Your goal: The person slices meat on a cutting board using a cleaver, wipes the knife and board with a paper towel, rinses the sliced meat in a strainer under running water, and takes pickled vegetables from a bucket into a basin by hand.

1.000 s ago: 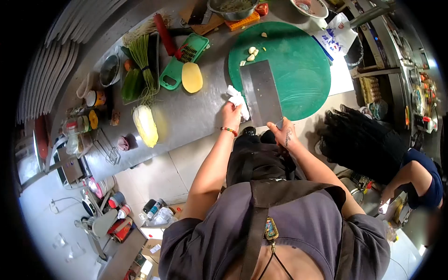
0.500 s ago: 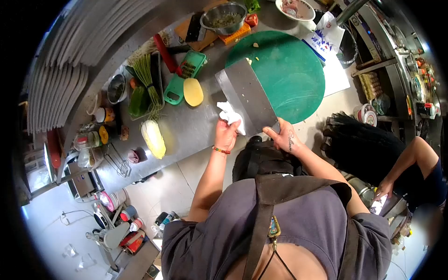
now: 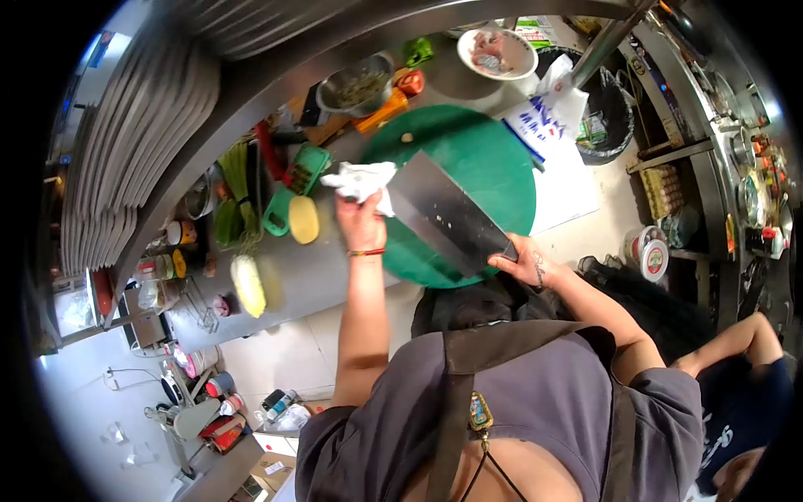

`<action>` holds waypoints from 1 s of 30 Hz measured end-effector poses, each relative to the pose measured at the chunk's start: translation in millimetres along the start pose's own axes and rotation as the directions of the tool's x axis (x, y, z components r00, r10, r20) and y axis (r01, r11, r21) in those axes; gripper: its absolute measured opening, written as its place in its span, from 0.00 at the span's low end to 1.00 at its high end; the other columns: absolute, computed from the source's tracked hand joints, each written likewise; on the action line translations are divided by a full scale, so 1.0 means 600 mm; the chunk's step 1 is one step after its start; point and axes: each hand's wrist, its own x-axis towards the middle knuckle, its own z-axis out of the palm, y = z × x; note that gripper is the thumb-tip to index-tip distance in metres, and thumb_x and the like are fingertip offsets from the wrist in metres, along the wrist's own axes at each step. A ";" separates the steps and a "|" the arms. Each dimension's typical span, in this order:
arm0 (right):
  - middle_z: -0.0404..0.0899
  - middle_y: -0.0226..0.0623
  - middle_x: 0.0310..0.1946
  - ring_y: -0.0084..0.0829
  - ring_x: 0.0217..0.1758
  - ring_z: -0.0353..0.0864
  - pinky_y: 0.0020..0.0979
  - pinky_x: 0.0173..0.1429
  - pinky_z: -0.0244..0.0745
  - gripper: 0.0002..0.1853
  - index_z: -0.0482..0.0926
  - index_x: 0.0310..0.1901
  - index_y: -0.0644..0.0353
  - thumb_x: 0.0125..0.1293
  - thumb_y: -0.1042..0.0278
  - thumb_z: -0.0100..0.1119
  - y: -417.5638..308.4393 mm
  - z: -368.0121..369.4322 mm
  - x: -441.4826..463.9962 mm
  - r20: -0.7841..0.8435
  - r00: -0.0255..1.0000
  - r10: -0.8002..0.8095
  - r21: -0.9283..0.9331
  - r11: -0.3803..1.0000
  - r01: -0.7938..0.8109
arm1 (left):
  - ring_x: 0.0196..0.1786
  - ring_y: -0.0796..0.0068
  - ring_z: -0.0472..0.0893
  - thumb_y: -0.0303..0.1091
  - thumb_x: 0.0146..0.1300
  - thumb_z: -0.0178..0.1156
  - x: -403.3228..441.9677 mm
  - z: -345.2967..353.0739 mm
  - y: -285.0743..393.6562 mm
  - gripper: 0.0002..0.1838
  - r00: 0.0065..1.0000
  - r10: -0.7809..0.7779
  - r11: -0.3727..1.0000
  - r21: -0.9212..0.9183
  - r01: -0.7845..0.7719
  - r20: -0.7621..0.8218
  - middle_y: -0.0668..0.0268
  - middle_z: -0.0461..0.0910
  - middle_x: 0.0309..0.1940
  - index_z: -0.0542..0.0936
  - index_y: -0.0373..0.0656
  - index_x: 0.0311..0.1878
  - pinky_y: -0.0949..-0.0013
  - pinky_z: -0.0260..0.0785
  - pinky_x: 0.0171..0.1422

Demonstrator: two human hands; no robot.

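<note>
My left hand [image 3: 361, 224] is closed on a crumpled white cloth or paper towel [image 3: 360, 179], held just left of the cleaver's far end. In my right hand [image 3: 527, 261] is the handle end of a broad cleaver [image 3: 452, 222], its flat face up and small pale bits stuck on it. The blade is over the round green cutting board [image 3: 493, 159], on which a small pale scrap [image 3: 406, 137] lies. Left of my left hand, a peeled potato [image 3: 304, 220] rests on the steel counter beside a green grater [image 3: 308, 167].
A napa cabbage [image 3: 248, 285] and green stalks [image 3: 237, 180] lie at the left. Toward the back stand a metal bowl [image 3: 358, 84] and a white bowl of meat [image 3: 497, 53]. A white plastic bag [image 3: 548, 113] lies right of the board. Another person's arm [image 3: 736, 341] is at the right.
My left hand has moved the white cloth away from my body and to the left of the blade. The cleaver has shifted right over the board. The camera view has also shifted.
</note>
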 end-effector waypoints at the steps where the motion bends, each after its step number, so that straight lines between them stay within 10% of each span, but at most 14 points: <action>1: 0.79 0.52 0.44 0.37 0.47 0.79 0.33 0.51 0.72 0.24 0.72 0.54 0.68 0.61 0.63 0.64 -0.001 -0.045 -0.003 0.126 0.981 0.151 -0.024 0.989 -0.149 | 0.50 0.68 0.76 0.14 0.52 0.61 0.012 0.016 0.000 0.28 0.998 0.002 1.000 -0.028 -0.003 -0.058 0.64 0.74 0.49 0.67 0.42 0.57 0.62 0.72 0.54; 6: 0.81 0.44 0.35 0.34 0.35 0.81 0.33 0.42 0.76 0.22 0.71 0.53 0.66 0.63 0.63 0.62 0.140 -0.154 -0.013 -0.006 0.996 -0.090 -0.031 0.995 0.090 | 0.55 0.63 0.76 0.14 0.54 0.59 0.018 0.074 0.020 0.31 0.987 0.095 0.982 0.174 -0.072 -0.127 0.61 0.72 0.55 0.64 0.41 0.62 0.59 0.75 0.52; 8: 0.78 0.38 0.25 0.28 0.19 0.77 0.30 0.27 0.75 0.21 0.70 0.52 0.67 0.64 0.61 0.61 0.066 -0.189 0.005 0.086 0.902 0.424 0.152 0.889 -0.432 | 0.55 0.62 0.76 0.13 0.54 0.58 -0.014 0.116 0.010 0.33 0.990 0.038 0.989 0.144 -0.017 -0.139 0.59 0.72 0.55 0.63 0.40 0.65 0.59 0.76 0.52; 10: 0.76 0.39 0.23 0.24 0.12 0.69 0.33 0.21 0.70 0.20 0.69 0.50 0.67 0.64 0.62 0.60 0.145 -0.149 0.039 0.046 0.929 0.366 0.375 0.856 -0.356 | 0.55 0.60 0.77 0.13 0.56 0.56 -0.045 0.155 -0.005 0.31 0.991 -0.049 0.979 0.191 0.073 -0.126 0.57 0.73 0.55 0.63 0.38 0.65 0.58 0.77 0.51; 12: 0.78 0.46 0.25 0.34 0.17 0.76 0.35 0.26 0.73 0.24 0.68 0.51 0.68 0.65 0.55 0.58 0.153 -0.134 0.071 0.121 0.908 0.402 0.412 0.811 -0.415 | 0.55 0.59 0.77 0.13 0.58 0.54 -0.066 0.184 -0.029 0.28 0.984 -0.158 0.963 0.210 0.172 -0.079 0.57 0.73 0.55 0.65 0.37 0.63 0.57 0.77 0.49; 15: 0.79 0.57 0.27 0.52 0.32 0.81 0.40 0.38 0.75 0.26 0.69 0.50 0.66 0.64 0.49 0.57 0.158 -0.138 0.092 0.057 0.990 0.126 -0.269 0.957 -0.106 | 0.56 0.59 0.76 0.15 0.60 0.52 -0.075 0.242 -0.054 0.25 0.921 -0.388 0.913 0.155 0.378 0.037 0.56 0.71 0.58 0.66 0.38 0.62 0.55 0.79 0.50; 20: 0.81 0.46 0.27 0.49 0.32 0.81 0.41 0.39 0.74 0.16 0.74 0.41 0.58 0.63 0.53 0.58 0.157 -0.223 0.046 0.039 0.999 0.034 -0.229 0.973 -0.024 | 0.51 0.55 0.79 0.15 0.58 0.50 -0.075 0.334 -0.117 0.19 0.721 -0.562 0.822 0.177 0.542 0.405 0.50 0.75 0.52 0.70 0.29 0.55 0.54 0.78 0.52; 30: 0.80 0.45 0.28 0.48 0.37 0.81 0.42 0.42 0.75 0.13 0.76 0.31 0.58 0.59 0.57 0.58 0.446 -0.533 -0.117 -0.272 0.887 0.373 -0.346 0.822 -0.452 | 0.56 0.57 0.76 0.14 0.60 0.44 -0.096 0.659 -0.342 0.20 0.508 -0.750 0.629 0.220 0.745 0.424 0.52 0.73 0.55 0.69 0.30 0.57 0.52 0.71 0.61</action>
